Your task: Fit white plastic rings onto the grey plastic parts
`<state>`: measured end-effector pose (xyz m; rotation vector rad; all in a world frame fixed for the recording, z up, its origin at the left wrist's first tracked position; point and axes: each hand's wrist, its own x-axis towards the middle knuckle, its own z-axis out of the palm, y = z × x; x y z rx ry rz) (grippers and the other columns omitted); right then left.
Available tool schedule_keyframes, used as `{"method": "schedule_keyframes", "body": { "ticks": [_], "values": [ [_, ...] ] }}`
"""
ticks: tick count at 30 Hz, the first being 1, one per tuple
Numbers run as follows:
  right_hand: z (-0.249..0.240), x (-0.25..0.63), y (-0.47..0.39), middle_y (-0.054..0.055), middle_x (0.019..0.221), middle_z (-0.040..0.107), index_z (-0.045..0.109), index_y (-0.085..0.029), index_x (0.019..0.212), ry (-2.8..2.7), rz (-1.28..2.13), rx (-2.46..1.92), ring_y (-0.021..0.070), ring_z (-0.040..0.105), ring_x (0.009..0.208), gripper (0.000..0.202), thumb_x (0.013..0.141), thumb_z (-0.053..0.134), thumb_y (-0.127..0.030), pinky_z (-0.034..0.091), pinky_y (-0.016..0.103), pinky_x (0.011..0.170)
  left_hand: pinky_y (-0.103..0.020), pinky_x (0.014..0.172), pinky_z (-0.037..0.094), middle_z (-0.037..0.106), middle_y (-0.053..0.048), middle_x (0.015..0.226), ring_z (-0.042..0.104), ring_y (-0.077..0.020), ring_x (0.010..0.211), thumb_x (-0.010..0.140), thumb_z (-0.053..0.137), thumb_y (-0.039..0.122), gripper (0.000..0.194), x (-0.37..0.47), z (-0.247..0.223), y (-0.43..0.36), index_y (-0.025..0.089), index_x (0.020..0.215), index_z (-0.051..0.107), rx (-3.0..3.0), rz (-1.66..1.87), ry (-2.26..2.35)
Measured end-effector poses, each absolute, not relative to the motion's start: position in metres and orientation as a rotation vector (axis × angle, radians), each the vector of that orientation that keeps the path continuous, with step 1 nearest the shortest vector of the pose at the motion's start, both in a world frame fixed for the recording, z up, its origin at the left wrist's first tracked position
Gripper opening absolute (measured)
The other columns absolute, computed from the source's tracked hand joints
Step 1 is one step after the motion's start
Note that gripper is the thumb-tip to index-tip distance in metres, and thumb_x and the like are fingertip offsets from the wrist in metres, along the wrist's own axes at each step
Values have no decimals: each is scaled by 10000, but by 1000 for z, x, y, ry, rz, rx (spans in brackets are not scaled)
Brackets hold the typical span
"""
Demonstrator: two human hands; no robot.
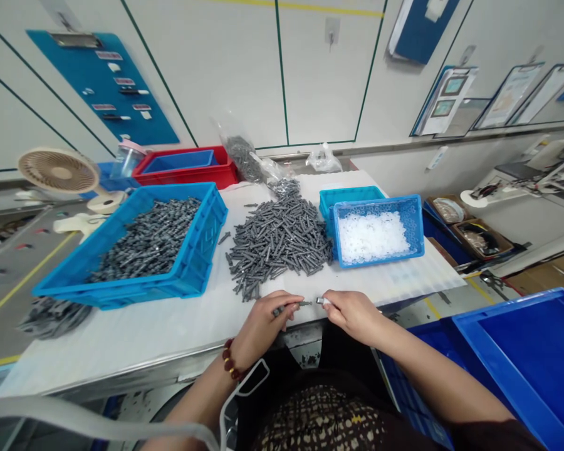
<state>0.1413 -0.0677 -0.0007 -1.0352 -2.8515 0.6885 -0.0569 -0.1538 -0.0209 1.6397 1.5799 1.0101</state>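
My left hand is closed on a thin grey part, whose tip points right. Just to its right, my right hand pinches a small white piece with a metal end. A small gap separates the two items, above the table's front edge. A heap of grey parts lies right behind my hands. Small white, clear-looking pieces fill a blue bin at the back right. On the left, a large blue crate holds many more grey parts.
The white-covered table has a red bin, plastic bags and a fan towards its back left. A teal bin sits behind the blue one. Large blue trays stand at the lower right.
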Motion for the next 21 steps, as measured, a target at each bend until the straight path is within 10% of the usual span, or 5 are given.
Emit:
{"method": "schedule_keyframes", "body": {
  "ticks": [21],
  "values": [
    [6,137,-86,35,757,662,619,-183,834,-2958,629,-861,157,579,685,287,909,410,-366,249,252,564,-212,623,482,680,12,679,626,-121,588,846,527,286,163,-42,-11,-171,190,885,652,1733,933,1561]
  ]
}}
